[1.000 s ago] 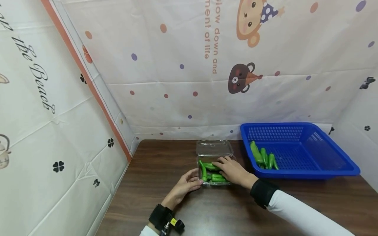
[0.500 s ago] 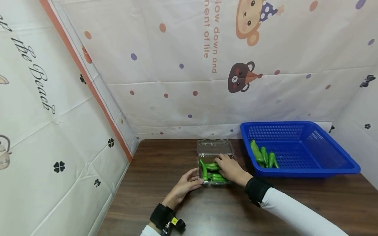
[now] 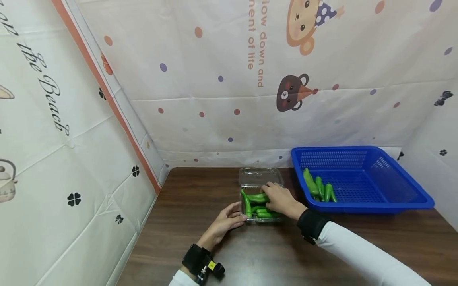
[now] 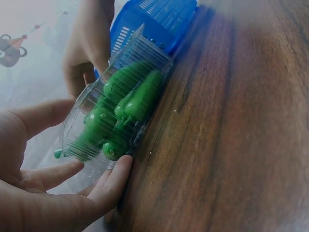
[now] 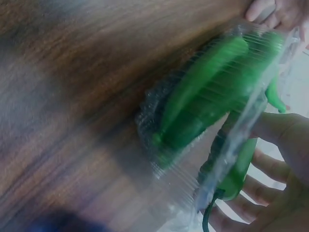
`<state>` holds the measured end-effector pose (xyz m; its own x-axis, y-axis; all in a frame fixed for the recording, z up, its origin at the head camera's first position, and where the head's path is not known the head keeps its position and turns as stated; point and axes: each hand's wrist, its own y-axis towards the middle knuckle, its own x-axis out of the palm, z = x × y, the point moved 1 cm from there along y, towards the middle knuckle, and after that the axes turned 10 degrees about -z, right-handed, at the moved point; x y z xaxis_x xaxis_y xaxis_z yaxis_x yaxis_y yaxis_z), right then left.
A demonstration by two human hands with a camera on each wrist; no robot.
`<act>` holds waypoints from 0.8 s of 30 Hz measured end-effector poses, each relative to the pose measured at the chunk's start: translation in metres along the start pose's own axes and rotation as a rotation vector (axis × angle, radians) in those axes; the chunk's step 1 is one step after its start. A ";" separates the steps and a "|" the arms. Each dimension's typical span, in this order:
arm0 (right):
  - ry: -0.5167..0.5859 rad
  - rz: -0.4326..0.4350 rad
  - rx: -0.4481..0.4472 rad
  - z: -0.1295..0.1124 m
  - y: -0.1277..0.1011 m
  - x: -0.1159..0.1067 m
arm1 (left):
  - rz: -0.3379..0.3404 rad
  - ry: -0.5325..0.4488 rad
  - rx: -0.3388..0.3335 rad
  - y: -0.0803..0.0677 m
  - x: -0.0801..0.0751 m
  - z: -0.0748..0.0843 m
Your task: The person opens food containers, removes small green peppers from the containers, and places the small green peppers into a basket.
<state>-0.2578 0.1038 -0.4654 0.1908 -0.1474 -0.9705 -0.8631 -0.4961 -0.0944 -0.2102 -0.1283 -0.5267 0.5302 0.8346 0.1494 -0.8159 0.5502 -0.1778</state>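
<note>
We are seeing a small change at the clear box (image 3: 262,220), which is sitting on the brown table (image 3: 186,190) with its lid (image 3: 260,177) lying back at twelve o'clock. Our right hand (image 3: 282,200) is now reaching a bit farther toward one o'clock than a second ago, so more green is showing near the box's six o'clock side. We are bending its fingers and thumb around a green pepper (image 5: 235,179), which is leaning at the box's three o'clock side. That probably means we are fitting this pepper in with the other peppers (image 3: 247,203).

Our left hand (image 3: 225,219) is keeping its spot at eight o'clock. Its thumb and fingers are staying wide apart, curving around the box's corner and holding it. The blue basket (image 3: 375,208) is resting near two o'clock from the box, and some peppers in the basket (image 3: 310,184) are waiting at its nine o'clock side.
</note>
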 end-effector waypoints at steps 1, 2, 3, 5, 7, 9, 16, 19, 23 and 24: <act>-0.001 -0.003 0.004 0.000 0.000 -0.001 | 0.000 0.000 0.000 0.000 0.000 0.000; -0.002 -0.002 0.008 0.001 -0.001 -0.002 | 0.001 -0.002 0.000 0.000 0.000 0.000; -0.002 -0.001 0.010 0.001 -0.001 -0.004 | 0.000 -0.002 0.000 0.000 0.000 -0.001; -0.001 0.001 0.017 0.002 -0.003 -0.007 | -0.001 -0.001 -0.002 0.000 -0.001 -0.001; 0.003 0.003 0.022 0.003 -0.005 -0.010 | -0.001 -0.003 -0.004 -0.001 -0.001 -0.001; 0.011 0.005 0.022 0.003 -0.006 -0.015 | 0.001 -0.004 -0.006 -0.001 -0.001 -0.001; 0.022 0.042 0.007 0.006 -0.013 -0.037 | -0.003 -0.005 0.002 -0.002 0.000 -0.001; 0.016 0.073 -0.009 0.007 -0.016 -0.048 | -0.008 -0.007 0.003 -0.002 0.000 -0.001; 0.009 0.120 -0.032 0.008 -0.020 -0.064 | -0.009 0.004 0.002 -0.002 0.000 -0.001; 0.007 0.132 -0.034 0.008 -0.021 -0.068 | -0.008 0.006 0.003 -0.002 0.000 -0.001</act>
<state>-0.2569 0.1313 -0.3992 0.0802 -0.2189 -0.9725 -0.8647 -0.5007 0.0414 -0.2086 -0.1294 -0.5270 0.5384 0.8301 0.1450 -0.8120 0.5571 -0.1741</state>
